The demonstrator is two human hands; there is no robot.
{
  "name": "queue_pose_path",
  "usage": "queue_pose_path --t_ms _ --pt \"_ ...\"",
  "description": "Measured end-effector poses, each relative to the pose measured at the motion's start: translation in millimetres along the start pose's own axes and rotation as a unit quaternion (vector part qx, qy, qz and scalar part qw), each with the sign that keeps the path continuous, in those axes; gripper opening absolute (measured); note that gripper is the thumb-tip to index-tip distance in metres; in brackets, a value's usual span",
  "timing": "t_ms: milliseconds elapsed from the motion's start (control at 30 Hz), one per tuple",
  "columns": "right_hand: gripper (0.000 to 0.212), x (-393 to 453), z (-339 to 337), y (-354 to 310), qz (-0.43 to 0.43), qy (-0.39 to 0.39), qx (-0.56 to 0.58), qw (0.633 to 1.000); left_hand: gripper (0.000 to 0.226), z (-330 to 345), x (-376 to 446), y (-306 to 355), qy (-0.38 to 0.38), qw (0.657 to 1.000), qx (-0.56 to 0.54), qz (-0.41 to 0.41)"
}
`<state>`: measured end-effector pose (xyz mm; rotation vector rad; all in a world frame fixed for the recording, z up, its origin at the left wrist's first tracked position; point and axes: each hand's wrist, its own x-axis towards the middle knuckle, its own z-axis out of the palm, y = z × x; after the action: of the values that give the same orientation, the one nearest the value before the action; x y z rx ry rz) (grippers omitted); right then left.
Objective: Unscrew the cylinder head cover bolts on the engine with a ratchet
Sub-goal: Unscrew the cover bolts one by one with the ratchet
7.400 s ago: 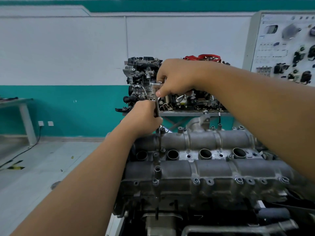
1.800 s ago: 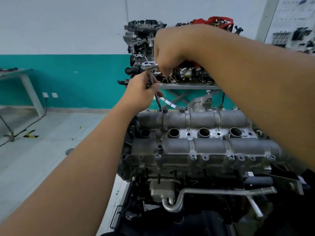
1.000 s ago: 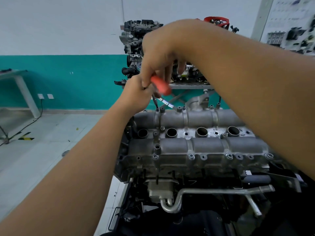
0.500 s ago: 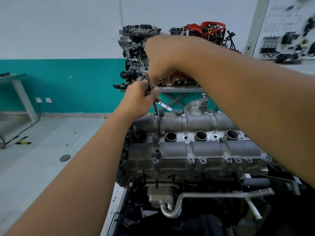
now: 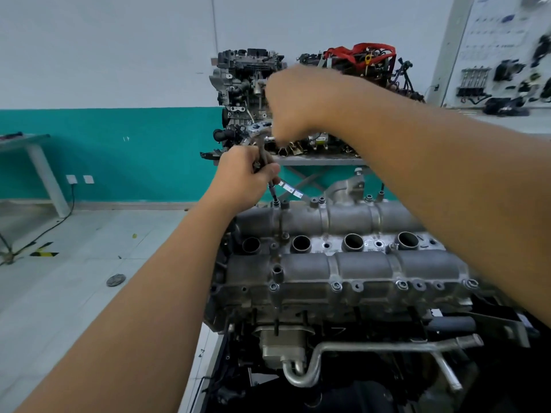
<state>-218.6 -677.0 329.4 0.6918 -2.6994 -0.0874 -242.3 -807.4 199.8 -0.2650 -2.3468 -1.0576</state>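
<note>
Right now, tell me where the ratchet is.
In the head view the ratchet stands above the far left corner of the cylinder head cover, its extension gripped by the left hand, its head under the right hand.

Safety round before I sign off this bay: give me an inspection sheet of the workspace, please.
Surface: cylinder head cover on the engine, four open round wells along its middle.
Job's things: ratchet on an extension down to a far-left bolt.
Clutter: round disc on the floor.
Grips: left hand holds the extension; right hand at the ratchet, blurred.
Cables: black cable from wall socket.
Surroundings: second engine on a stand, parts board.
</note>
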Motion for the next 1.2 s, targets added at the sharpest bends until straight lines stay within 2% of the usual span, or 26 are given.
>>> queue_pose_path --t_ms 67,133,200,233,267,333,367,400,467,500,567,600,633,667,733,767,867,933,1000,1033,1133,1200 --pt "0.026 -6.5 -1.1 -5.1 0.001 -0.122 0.063 0.991 0.019 3.5 4.3 -4.5 0.026 0.997 0.063 0.028" --pt "0.021 -0.7 -0.8 -5.2 0.004 -0.105 0.061 0.993 0.017 3.9 5.6 -4.9 0.033 0.996 0.077 0.016" --pt "0.022 2.0 2.2 -0.5 0.009 0.011 -0.009 1.000 0.018 3.1 6.3 -2.4 0.009 0.999 0.035 -0.005" --pt "0.021 3.0 3.3 0.4 0.013 0.031 -0.015 0.999 0.021 2.4 5.9 -1.3 0.005 1.000 0.027 -0.006" --pt "0.017 2.2 1.6 -1.2 0.009 -0.001 -0.007 1.000 0.025 2.7 5.0 -1.5 0.010 0.999 0.038 0.005" --pt "0.016 -1.3 -2.6 -7.5 0.004 -0.118 0.043 0.992 0.031 3.5 4.8 -3.3 0.044 0.996 0.071 0.024" --pt "0.015 -1.1 -4.3 -9.4 0.006 -0.133 0.059 0.989 0.032 3.1 4.8 -4.1 0.061 0.995 0.076 0.022" --pt "0.013 2.9 -4.2 -7.9 0.008 -0.122 0.048 0.991 0.032 3.1 5.5 -4.3 0.063 0.995 0.071 0.017" --pt "0.014 5.6 -1.6 -2.6 0.003 -0.019 0.001 1.000 0.028 3.4 5.0 -0.4 0.040 0.998 0.041 0.005" --pt "0.013 5.9 -0.7 -2.4 0.003 -0.001 0.005 1.000 0.027 2.6 4.1 1.4 0.033 0.999 0.033 0.005" --pt "0.008 1.7 -0.3 -5.9 0.009 -0.089 0.045 0.995 0.039 2.7 3.8 -1.5 0.050 0.997 0.045 0.029" --pt "0.011 -2.5 -2.6 -9.8 0.011 -0.131 0.069 0.989 0.043 2.3 4.0 -2.9 0.066 0.996 0.053 0.036" --pt "0.012 -3.0 -3.3 -11.9 0.007 -0.132 0.065 0.989 0.040 1.7 3.4 -3.8 0.073 0.995 0.059 0.033" --pt "0.012 1.4 -2.8 -9.9 0.010 -0.102 0.044 0.994 0.033 1.3 4.8 -3.5 0.064 0.995 0.063 0.031" --pt "0.019 2.5 1.4 -5.0 0.014 0.014 -0.002 1.000 0.020 1.1 4.9 -1.8 0.033 0.998 0.048 0.019" --pt "0.020 2.5 1.6 -4.4 0.018 0.012 0.017 1.000 0.018 1.0 4.4 -1.4 0.032 0.998 0.050 0.020" --pt "0.018 -6.4 -2.4 -12.5 0.021 -0.151 0.098 0.984 0.023 1.9 4.0 -3.5 0.059 0.993 0.098 0.038" --pt "0.013 2.0 -0.4 -10.8 0.009 -0.109 0.043 0.993 0.036 1.8 5.0 -5.5 0.061 0.995 0.079 0.032" --pt "0.020 6.4 3.4 -4.8 0.016 0.023 -0.025 0.999 0.034 2.0 6.5 -5.3 0.040 0.998 0.042 0.016" --pt "0.020 7.4 3.7 -2.8 0.023 0.026 -0.012 0.999 0.032 1.4 6.3 -5.3 0.038 0.999 0.037 0.013" --pt "0.018 -1.1 -0.7 -11.0 0.024 -0.138 0.088 0.986 0.042 2.9 5.6 -7.1 0.066 0.995 0.062 0.044" --pt "0.014 7.0 1.7 -10.0 0.020 -0.118 0.064 0.991 0.039 2.1 6.0 -7.9 0.061 0.996 0.052 0.034"
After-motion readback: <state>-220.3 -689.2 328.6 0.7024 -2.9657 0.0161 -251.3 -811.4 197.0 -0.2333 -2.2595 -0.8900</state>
